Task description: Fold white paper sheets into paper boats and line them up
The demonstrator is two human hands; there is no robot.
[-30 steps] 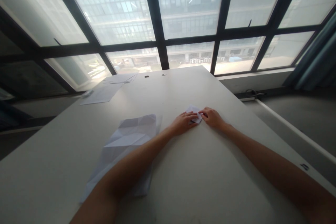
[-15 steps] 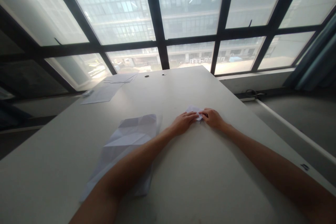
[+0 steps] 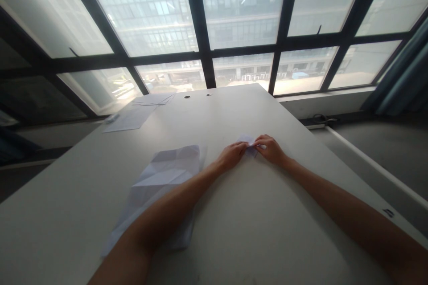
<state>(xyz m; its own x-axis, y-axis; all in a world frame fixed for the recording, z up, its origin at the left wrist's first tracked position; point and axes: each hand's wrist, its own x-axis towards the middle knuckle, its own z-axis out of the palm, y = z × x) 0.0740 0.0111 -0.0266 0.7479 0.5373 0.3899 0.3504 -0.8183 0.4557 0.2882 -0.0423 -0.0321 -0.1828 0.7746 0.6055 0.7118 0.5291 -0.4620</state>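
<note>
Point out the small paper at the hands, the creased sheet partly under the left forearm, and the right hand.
Small paper [image 3: 246, 138]: head view, its far part.
Creased sheet [image 3: 154, 187]: head view, its uncovered middle.
Right hand [image 3: 271, 149]: head view, back of the hand.

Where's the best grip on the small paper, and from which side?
Probably pinch the small paper at its far edge, from the far side: that edge shows uncovered, while the left hand and right hand crowd its sides.
</note>
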